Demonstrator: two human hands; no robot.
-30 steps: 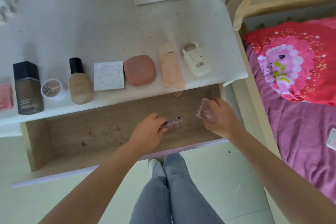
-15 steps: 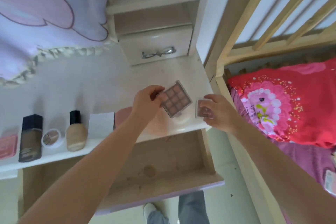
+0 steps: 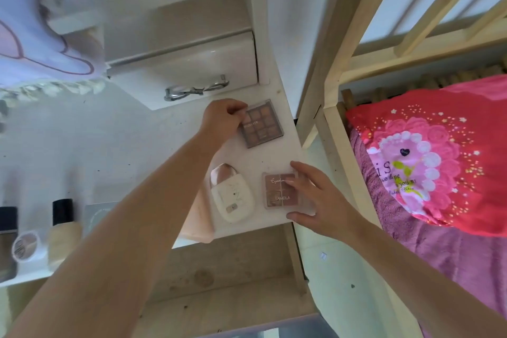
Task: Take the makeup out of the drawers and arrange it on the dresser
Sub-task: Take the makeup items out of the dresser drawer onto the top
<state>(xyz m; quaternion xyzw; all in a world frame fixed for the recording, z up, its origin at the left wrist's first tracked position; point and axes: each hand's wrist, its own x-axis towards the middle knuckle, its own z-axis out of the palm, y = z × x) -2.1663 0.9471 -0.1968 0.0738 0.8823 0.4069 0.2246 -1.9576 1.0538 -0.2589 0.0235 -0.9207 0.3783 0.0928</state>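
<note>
- Far left edge of frame: I see a dark foundation bottle (image 3: 6,239) with black cap, partly cut off, standing on the dresser top (image 3: 82,151).
- Just right of it, lower left: small round jar (image 3: 25,246) with printed lid, then a beige foundation bottle (image 3: 63,230) with black cap, both blurred.
- Next right, a pale square card (image 3: 97,214), mostly hidden behind my left forearm.
- Bottom centre: the open drawer (image 3: 219,282), bare wood floor showing.
- Centre: peach flat pouch (image 3: 198,217) at the dresser's front edge, partly under the forearm; touching its right side, a white padlock-shaped case (image 3: 232,195) with rose-gold top.
- Upper centre: small closed drawer with a silver bow handle (image 3: 196,89).
- Centre, above the white case: left hand (image 3: 223,121), fingers curled, pinching the left edge of the nine-pan eyeshadow palette (image 3: 262,123); the palette lies flat on the dresser near its right edge.
- Right of centre: right hand (image 3: 318,197), fingers and thumb spread round the four-pan LAMEILA palette (image 3: 281,193), gripping its right side; the palette sits on the dresser's front right corner, just beside the white case.
- Right of the dresser: pale wooden bed frame (image 3: 329,90).
- Far right: red and pink pillow (image 3: 428,156) on a purple blanket (image 3: 439,250).
</note>
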